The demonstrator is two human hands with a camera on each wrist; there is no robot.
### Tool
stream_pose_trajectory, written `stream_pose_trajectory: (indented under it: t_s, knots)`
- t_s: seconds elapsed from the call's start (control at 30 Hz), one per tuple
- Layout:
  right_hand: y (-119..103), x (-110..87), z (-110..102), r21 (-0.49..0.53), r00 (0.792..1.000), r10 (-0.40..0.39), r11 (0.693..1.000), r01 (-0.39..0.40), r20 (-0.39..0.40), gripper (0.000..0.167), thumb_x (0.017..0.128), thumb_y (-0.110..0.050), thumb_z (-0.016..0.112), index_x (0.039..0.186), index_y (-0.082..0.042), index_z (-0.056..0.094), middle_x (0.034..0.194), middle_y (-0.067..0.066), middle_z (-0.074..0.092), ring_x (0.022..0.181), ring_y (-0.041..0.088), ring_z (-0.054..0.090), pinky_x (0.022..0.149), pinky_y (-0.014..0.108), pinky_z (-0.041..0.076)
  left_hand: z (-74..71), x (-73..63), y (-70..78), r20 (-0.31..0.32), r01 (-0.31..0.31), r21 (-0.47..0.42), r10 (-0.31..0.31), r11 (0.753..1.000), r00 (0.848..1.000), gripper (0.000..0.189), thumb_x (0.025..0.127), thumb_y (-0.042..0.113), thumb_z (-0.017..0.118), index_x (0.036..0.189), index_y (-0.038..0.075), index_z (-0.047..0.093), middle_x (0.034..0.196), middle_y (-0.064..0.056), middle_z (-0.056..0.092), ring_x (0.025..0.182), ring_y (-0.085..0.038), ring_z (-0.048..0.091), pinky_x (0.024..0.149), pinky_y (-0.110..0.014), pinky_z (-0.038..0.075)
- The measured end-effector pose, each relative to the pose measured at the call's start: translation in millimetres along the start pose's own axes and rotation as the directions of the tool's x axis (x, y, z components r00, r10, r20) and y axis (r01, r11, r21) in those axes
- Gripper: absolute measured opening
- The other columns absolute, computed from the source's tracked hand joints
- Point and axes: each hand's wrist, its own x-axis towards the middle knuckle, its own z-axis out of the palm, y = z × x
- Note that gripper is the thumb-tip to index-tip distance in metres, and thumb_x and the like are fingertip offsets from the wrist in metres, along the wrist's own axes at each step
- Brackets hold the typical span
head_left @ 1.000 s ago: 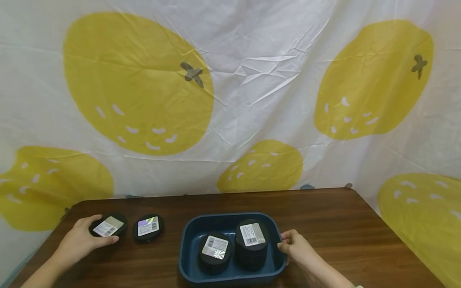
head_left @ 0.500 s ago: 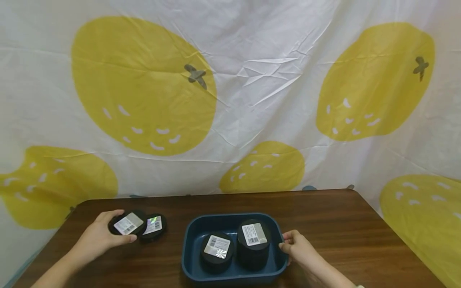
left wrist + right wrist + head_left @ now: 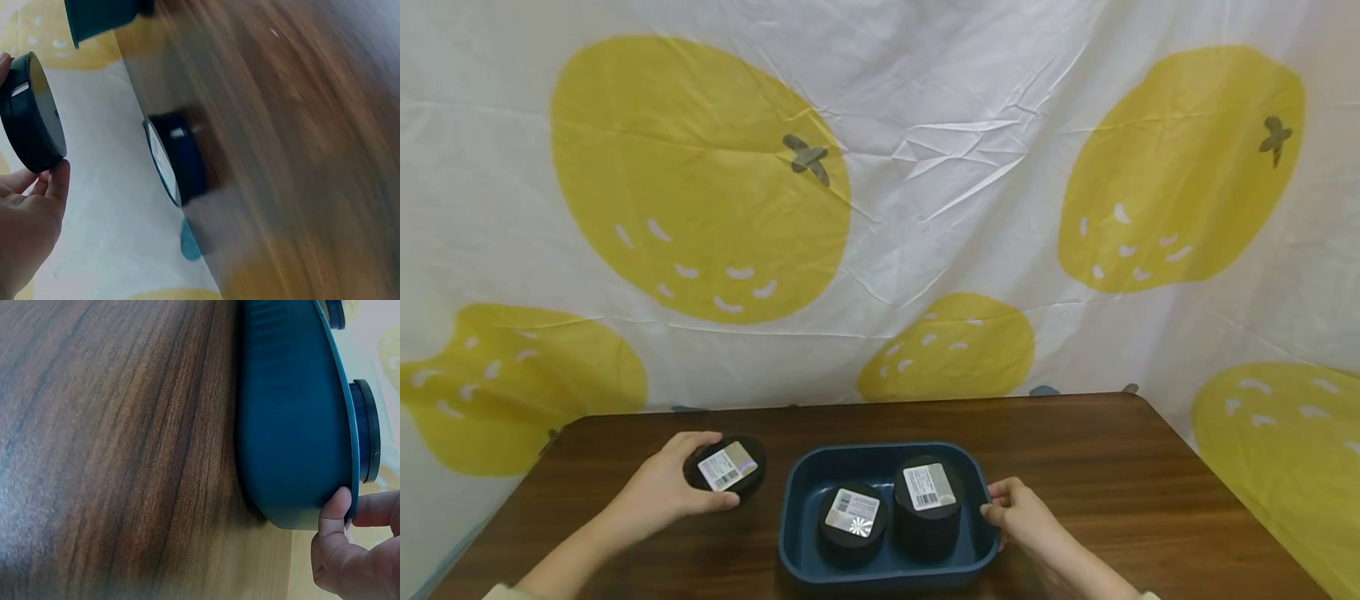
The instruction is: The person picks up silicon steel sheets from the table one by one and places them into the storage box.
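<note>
My left hand [image 3: 662,492] holds a flat round black container [image 3: 727,467] by its sides between thumb and fingers, white label up. In the left wrist view this held container [image 3: 31,115] is off the table, and another round black container [image 3: 175,156] stands on the tabletop; the head view hides that one behind the held one. My right hand [image 3: 1022,517] pinches the right rim of a blue plastic bin [image 3: 786,517]. Inside the bin sit a labelled black container [image 3: 850,542] on the left and a taller stack of black containers [image 3: 925,533] on the right.
The brown wooden table [image 3: 1120,492] carries the bin near its front middle. A white curtain [image 3: 955,175] with yellow fruit prints hangs behind and along the sides of the table.
My left hand has moved right with the held container, from left of the other container on the table to over it in the head view. My right hand stays at the bin's rim.
</note>
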Motion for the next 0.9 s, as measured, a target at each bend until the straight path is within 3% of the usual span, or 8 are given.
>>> stream_pose_trajectory:
  t_s: [0.2,0.33,0.73,0.9]
  knots:
    - [-0.8,-0.9,0.0,-0.016,1.0,0.002,1.0,-0.002,-0.006,0.025,0.081,0.007,0.056,0.102,0.014,0.045,0.08,0.012,0.046,0.058,0.018,0.045,0.047,0.025,0.042,7.7,4.4,12.7,0.018,-0.022,-0.044,0.023,0.999,1.0,0.086,0.059,0.042,0.085,0.126,-0.001,0.051,0.123,-0.015,0.051,0.095,-0.027,0.056,0.072,-0.034,0.045]
    - [-0.3,-0.8,0.7,-0.019,1.0,-0.001,1.0,0.001,-0.009,0.024,0.082,0.007,0.056,0.102,0.014,0.045,0.079,0.012,0.046,0.057,0.018,0.044,0.047,0.025,0.041,12.8,7.4,19.1,0.037,-0.033,-0.071,0.036,0.997,0.999,0.085,0.058,0.04,0.086,0.125,0.001,0.051,0.121,-0.013,0.051,0.092,-0.023,0.056,0.07,-0.031,0.045]
    - [0.6,-0.9,-0.4,-0.007,1.0,-0.006,1.0,0.006,0.0,0.025,0.082,0.007,0.056,0.103,0.014,0.044,0.082,0.012,0.047,0.059,0.018,0.045,0.048,0.025,0.042,34.0,17.1,45.1,0.109,-0.008,-0.112,0.021,0.994,0.994,0.085,0.055,0.04,0.087,0.125,0.006,0.053,0.124,-0.011,0.051,0.097,-0.022,0.053,0.083,-0.041,0.044]
    - [0.2,-0.4,-0.1,-0.004,1.0,-0.004,1.0,0.004,-0.001,0.025,0.081,0.007,0.056,0.102,0.014,0.044,0.081,0.012,0.047,0.057,0.018,0.044,0.047,0.025,0.042,43.4,20.6,55.1,0.124,-0.038,-0.133,0.054,0.99,0.991,0.084,0.055,0.041,0.087,0.123,0.005,0.054,0.123,-0.011,0.052,0.103,-0.025,0.052,0.089,-0.047,0.043]
